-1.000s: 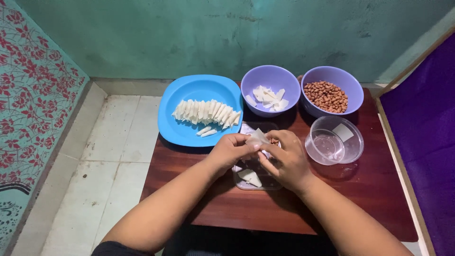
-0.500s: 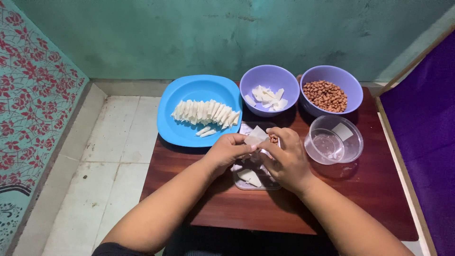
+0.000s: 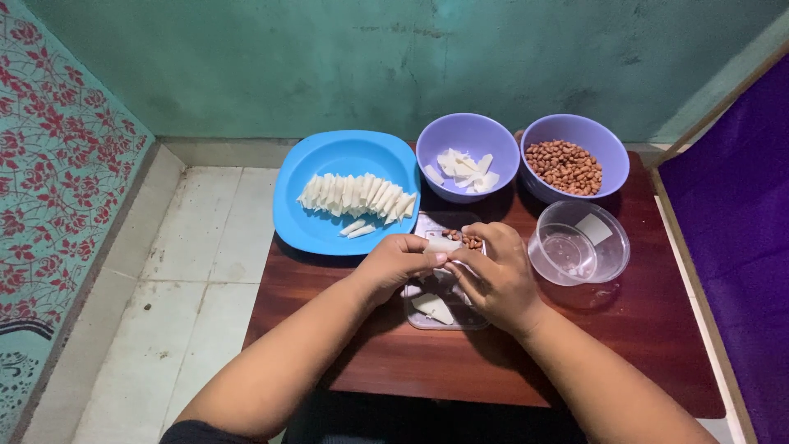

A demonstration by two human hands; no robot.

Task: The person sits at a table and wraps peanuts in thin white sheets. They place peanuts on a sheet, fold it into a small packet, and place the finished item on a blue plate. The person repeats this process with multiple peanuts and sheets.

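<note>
pinching one white wrapper piece between left hand and right hand, each grip closed on it, above a clear tray at table centre; peanuts alongside.

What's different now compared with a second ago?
Very little. Both hands, left hand and right hand, still pinch the small white wrapper together over the clear tray; the grip has not visibly changed. The blue plate, both purple bowls and the clear container have stayed where they were.
</note>
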